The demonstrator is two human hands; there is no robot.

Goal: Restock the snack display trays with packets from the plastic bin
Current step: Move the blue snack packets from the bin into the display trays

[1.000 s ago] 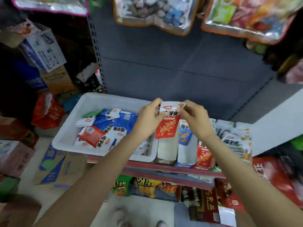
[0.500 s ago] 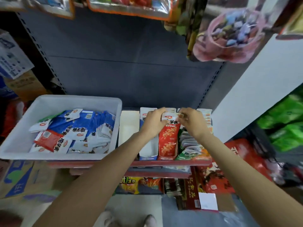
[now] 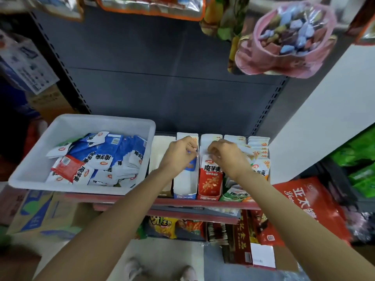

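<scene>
Both bare forearms reach forward and up from the lower edge of the view, wrists bent so the backs of the hands face the camera. The left hand (image 3: pixel 179 154) hovers over the blue-and-white cardboard display tray (image 3: pixel 185 184), its fingers (image 3: pixel 191 148) curled inward and pinched together; whether they hold the small blue-edged packet (image 3: pixel 191 165) just beneath them I cannot tell. The right hand (image 3: pixel 225 156) sits over the neighbouring red-and-white cardboard display tray (image 3: pixel 210 192), fingers curled down onto the white top edge of the red-and-white snack packet (image 3: pixel 211 175) standing upright in that tray; they appear to pinch it, though the grip itself is hidden by the knuckles. The packet's red lower half carries white lettering and an orange picture. Right of the right-hand fingers, a row of white-topped packets (image 3: pixel 258 152) fills further trays. Well to the left of the left-hand fingers, on the same red-edged shelf (image 3: pixel 203 201), rests the white rectangular plastic bin (image 3: pixel 67 122), heaped with blue-and-white packets (image 3: pixel 113 155) and one red packet (image 3: pixel 69 168).
</scene>
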